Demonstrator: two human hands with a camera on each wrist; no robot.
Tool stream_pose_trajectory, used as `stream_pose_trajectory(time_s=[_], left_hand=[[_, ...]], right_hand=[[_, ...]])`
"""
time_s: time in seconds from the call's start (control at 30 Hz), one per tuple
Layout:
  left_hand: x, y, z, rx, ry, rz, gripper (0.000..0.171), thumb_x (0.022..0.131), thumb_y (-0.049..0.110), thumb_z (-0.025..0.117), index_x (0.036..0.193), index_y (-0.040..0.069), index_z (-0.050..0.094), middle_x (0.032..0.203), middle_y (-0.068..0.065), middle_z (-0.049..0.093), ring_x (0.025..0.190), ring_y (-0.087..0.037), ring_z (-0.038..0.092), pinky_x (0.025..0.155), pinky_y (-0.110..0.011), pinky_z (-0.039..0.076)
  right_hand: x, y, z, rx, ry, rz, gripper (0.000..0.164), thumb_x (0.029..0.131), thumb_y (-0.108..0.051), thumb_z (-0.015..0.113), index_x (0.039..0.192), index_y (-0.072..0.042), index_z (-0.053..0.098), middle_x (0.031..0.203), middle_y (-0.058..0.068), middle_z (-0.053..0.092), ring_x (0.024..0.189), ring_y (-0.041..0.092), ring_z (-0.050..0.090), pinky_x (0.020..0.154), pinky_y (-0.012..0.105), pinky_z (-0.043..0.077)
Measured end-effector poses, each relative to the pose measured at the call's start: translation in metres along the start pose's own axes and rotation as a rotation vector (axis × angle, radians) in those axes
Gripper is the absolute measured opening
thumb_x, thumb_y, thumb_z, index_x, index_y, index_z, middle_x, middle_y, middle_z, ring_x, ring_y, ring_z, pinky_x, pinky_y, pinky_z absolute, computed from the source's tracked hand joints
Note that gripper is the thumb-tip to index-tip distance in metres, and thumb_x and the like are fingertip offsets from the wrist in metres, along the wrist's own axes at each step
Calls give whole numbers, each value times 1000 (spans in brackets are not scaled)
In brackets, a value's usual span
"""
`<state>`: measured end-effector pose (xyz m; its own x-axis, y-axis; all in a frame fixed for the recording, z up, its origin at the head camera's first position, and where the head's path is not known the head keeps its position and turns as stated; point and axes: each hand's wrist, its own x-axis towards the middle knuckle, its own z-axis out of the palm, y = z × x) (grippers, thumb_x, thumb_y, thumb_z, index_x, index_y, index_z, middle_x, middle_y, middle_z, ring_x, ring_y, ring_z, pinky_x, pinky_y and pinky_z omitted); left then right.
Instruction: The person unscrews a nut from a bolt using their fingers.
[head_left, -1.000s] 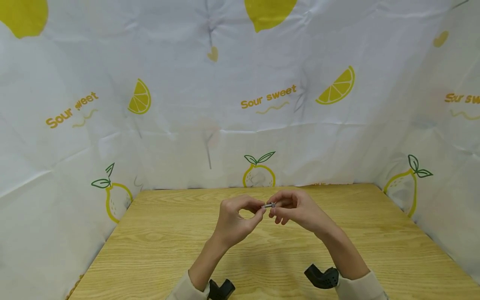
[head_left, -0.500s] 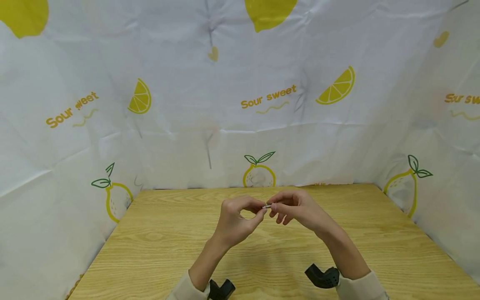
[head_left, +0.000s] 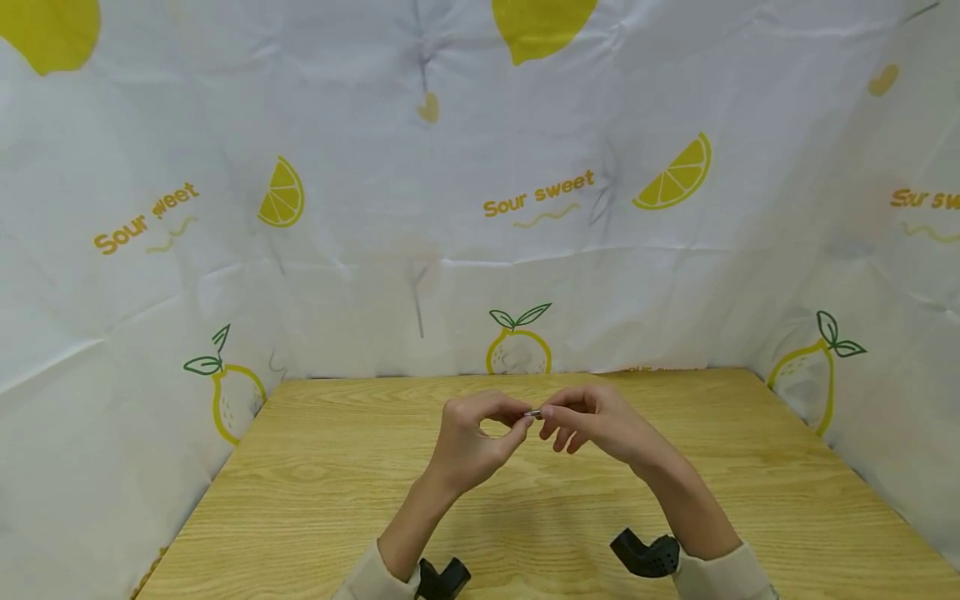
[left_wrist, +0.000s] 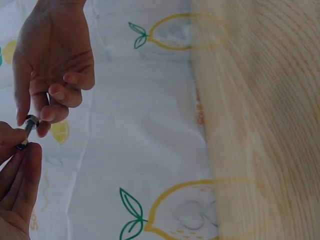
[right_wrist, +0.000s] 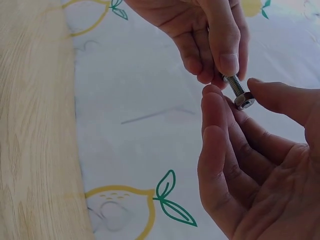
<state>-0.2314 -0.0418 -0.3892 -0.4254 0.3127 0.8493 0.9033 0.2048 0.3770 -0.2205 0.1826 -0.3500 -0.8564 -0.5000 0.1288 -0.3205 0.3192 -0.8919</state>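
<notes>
Small metal bolt [right_wrist: 236,86] held in the air between the two hands, over the wood-grain table [head_left: 337,500]. Left hand [head_left: 476,437]: thumb and fingertips meet on the bolt's far end, a tight pinch, with a rounded gap between thumb and index behind it. Left wrist view shows a dark, rounded end sitting right between those tips, partly covered. Threaded shank runs bare from the left fingertips across to the right hand [head_left: 600,421]. Hex nut [right_wrist: 244,100] on the right-hand end of the shank, its end face turned toward the right palm. Right thumb at one side of the nut, index at the other: a pinch nearly closed, nut between the tips; how firmly they press, cannot tell. The other right fingers curl loosely below, apart from the metal. From the head, the bolt lies nearly level, a short silver strip between both sets of fingertips; right thumb hides the nut there. Hands close together, fingertips almost meeting around the shank. Pale sleeves [head_left: 720,575] at both wrists, black wrist pieces [head_left: 647,555] beside them. White cloth [head_left: 360,208] behind, lemon prints and "Sour sweet" lettering.
</notes>
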Motion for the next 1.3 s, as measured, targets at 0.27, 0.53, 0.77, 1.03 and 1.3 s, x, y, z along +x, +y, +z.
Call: stream_pose_trajectory(time_s=[0.27, 0.53, 0.77, 1.03, 1.3], left_hand=[[0, 0, 0, -8, -3, 6, 8, 87, -1, 77, 92, 4, 80, 84, -6, 79, 72, -9, 76, 71, -14, 61], [1, 3, -1, -24, -5, -23, 9, 86, -1, 78, 93, 4, 80, 84, -6, 80, 73, -9, 76, 71, -14, 61], [0, 3, -1, -3, -3, -38, 9, 86, 0, 79, 93, 6, 80, 84, -5, 80, 72, -9, 76, 67, -15, 61], [0, 2, 0, -1, 5, -37, 9, 86, 0, 79, 93, 6, 80, 84, -6, 80, 73, -10, 77, 70, -14, 61], [0, 3, 0, -7, 10, -26, 8, 87, 1, 79, 93, 6, 80, 84, -6, 80, 73, -9, 77, 70, -14, 61]], right_hand=[[-1, 0, 0, 11, 16, -23, 31, 104, -21, 62, 116, 7, 70, 95, 15, 75, 76, 18, 73, 70, 37, 64], [-2, -1, 1, 12, 32, -45, 28, 102, -15, 63, 116, 9, 67, 98, 24, 74, 76, 15, 72, 69, 36, 63], [-2, -2, 1, 23, 41, -63, 24, 99, -11, 66, 115, 8, 66, 90, 8, 74, 76, 16, 71, 67, 34, 62], [-2, -2, 3, 43, 58, -62, 26, 103, -19, 63, 116, 4, 66, 94, 8, 73, 76, 18, 72, 69, 37, 63], [-1, -1, 3, 43, 62, -62, 31, 103, -17, 64, 123, 7, 65, 99, 9, 75, 76, 16, 72, 68, 36, 64]])
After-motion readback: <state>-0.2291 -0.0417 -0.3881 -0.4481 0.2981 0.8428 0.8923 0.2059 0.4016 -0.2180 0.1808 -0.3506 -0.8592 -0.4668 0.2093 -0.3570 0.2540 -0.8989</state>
